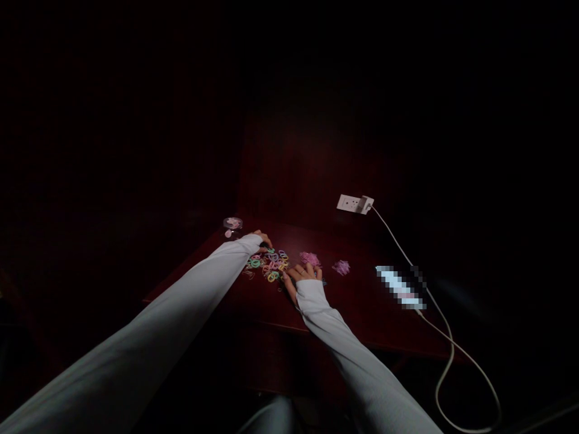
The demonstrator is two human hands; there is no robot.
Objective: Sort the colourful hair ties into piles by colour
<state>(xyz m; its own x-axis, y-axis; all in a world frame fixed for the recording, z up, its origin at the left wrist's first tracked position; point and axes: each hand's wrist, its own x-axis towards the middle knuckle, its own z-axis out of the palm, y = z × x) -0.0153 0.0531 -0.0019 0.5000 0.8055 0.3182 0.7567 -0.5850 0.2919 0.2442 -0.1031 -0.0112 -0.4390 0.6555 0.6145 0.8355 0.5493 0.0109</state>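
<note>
A loose heap of small colourful elastic hair ties [274, 263] in green, yellow, pink and purple lies on the dark red table [253, 307]. My left hand [262, 239] reaches over the far left edge of the heap, its thumb and fingers apart; its palm side is hidden. At the near right edge, my right hand [305, 274] rests low with fingers spread, thumb beside the ties. Just beyond its fingertips sits a pile of pink bands [309, 258]. Farther right is a smaller pile of purple bands [342, 267]. Some small teal bands lie partly hidden beside the right hand.
At the back left stands a clear round container [233, 223] with pink pieces. A phone-like, pixelated bright device [400, 288] lies on the right. Its white cable [446, 322] loops over the table edge and up to a plugged charger at the wall socket [349, 204]. Surroundings are dark.
</note>
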